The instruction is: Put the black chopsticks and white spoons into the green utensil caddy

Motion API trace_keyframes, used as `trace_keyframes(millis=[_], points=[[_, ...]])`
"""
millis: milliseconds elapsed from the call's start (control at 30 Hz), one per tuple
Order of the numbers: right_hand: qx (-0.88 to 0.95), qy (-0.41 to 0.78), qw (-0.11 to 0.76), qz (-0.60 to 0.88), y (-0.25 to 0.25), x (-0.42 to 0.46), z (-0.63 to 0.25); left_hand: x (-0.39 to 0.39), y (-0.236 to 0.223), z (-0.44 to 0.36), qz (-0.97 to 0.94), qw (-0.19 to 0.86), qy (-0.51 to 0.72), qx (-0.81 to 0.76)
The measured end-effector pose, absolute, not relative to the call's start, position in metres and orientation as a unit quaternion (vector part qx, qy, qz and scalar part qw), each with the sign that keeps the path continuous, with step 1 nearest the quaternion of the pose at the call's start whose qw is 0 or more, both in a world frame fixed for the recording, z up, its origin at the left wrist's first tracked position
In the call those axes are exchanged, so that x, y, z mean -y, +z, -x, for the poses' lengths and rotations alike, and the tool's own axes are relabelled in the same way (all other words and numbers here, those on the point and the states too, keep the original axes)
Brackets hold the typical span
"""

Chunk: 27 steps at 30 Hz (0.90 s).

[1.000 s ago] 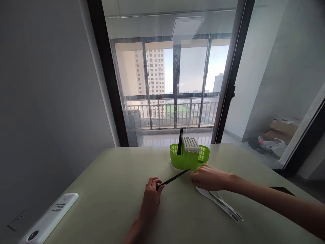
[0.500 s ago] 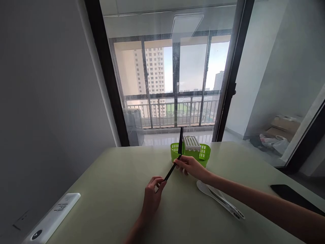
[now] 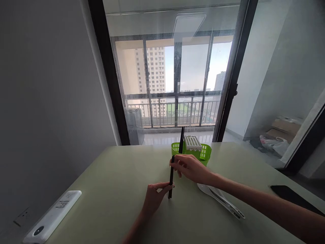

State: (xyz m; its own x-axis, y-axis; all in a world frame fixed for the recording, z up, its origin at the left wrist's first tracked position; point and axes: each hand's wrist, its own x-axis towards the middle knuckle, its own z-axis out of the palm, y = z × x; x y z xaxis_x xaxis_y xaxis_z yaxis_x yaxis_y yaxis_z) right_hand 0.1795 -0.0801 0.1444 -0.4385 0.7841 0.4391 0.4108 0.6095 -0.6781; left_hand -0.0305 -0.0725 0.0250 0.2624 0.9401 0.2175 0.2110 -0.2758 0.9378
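Observation:
A pair of black chopsticks (image 3: pixel 171 174) stands nearly upright between my two hands, just in front of the basket. My right hand (image 3: pixel 189 167) pinches them near the top. Lower down, my left hand (image 3: pixel 156 196) pinches the same pair between thumb and finger. Behind my right hand is a green basket (image 3: pixel 207 154) with slotted walls, partly hidden by that hand. More black chopsticks (image 3: pixel 181 140) lean up out of its left side. A white slotted piece (image 3: pixel 192 143) sits at the top of the basket's middle.
Several spoons (image 3: pixel 223 201), pale and long-handled, lie on the pale green table (image 3: pixel 122 189) beneath my right forearm. A white oblong device (image 3: pixel 54 215) lies at the left edge, a dark flat object (image 3: pixel 294 198) at the right. Beyond the table stands a glass door.
The chopsticks have swung from a slant to nearly upright. My left hand now pinches them above their lower ends, and my right hand has shifted slightly left.

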Motion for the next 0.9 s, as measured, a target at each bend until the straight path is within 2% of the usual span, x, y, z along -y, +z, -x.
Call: trace_keyframes(millis=[300, 900], points=[[0.820, 0.249, 0.362, 0.367, 0.128, 0.079, -0.186, 0.074, 0.028, 0.030, -0.688, 0.405, 0.407, -0.443], [0.794, 0.214, 0.386, 0.419, 0.151, 0.080, -0.188, 0.069, 0.022, 0.029, -0.695, 0.402, 0.395, -0.445]])
